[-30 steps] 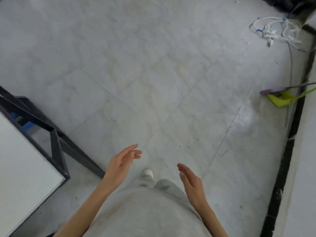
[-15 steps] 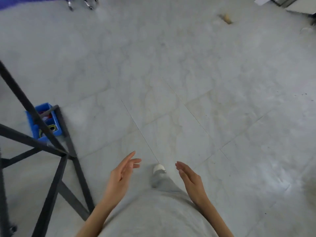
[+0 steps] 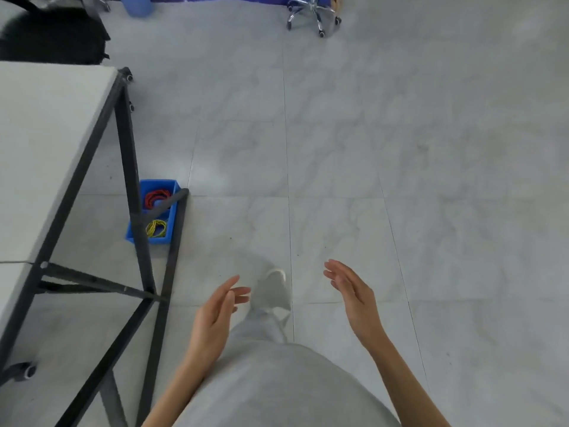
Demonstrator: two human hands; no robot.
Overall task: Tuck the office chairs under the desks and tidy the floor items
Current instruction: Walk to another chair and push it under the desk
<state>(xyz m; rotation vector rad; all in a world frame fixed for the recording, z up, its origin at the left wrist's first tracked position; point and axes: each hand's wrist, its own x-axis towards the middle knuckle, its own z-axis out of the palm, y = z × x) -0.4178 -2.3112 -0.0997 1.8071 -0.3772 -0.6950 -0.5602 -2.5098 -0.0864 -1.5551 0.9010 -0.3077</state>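
Note:
My left hand and my right hand hang in front of me with relaxed fingers, holding nothing. A white desk on black legs stands at the left. Under its corner, on the floor, sits a blue bin with red and yellow bands in it. A chrome chair base on castors stands far ahead at the top edge. A black office chair shows at the top left beyond the desk.
Grey marble tiles stretch ahead and to the right. The desk's black brace bars slant down to the floor near my left leg. A castor shows at the lower left. A blue cylinder stands at the top edge.
The view has swung left: the cables and broom at the right wall are gone, and the desk, the blue bin and a chrome chair base have come into sight. Both hands stay empty.

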